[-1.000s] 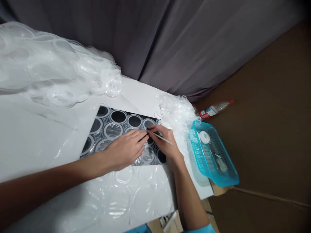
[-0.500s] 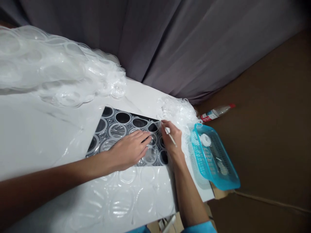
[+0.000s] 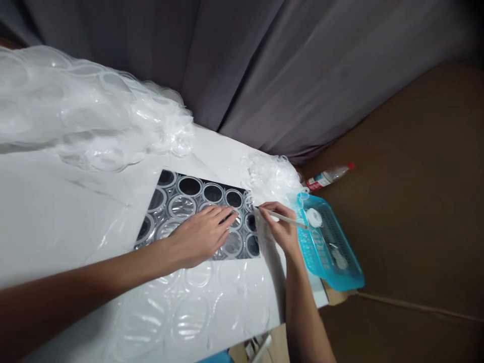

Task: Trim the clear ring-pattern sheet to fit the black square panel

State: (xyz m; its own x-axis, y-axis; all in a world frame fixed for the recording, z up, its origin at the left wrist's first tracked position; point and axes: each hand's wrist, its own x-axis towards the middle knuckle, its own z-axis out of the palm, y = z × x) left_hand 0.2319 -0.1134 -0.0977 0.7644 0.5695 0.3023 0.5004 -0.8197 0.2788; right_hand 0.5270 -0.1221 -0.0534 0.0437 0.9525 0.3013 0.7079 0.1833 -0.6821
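Observation:
My left hand lies with fingers outstretched across a clear plastic sheet patterned with rows of circles. Part of this sheet covers a black rectangular mat, which makes the pale rings stand out. At the mat's right edge, my right hand grips a thin, pale, pen-like tool in its fingertips. The tool's dark tip points left, close to a ring at the upper right of the mat. Whether it touches the sheet, I cannot tell.
A heap of ringed plastic sheets covers the back left of the white table. Thin white ring scraps are piled behind my right hand. A blue basket and a red-capped bottle are at the right, before grey curtains.
My right hand has moved right and slightly nearer to me, and the tool now lies flatter. A raised ring strand near its fingers no longer shows stretched. My left hand stays put.

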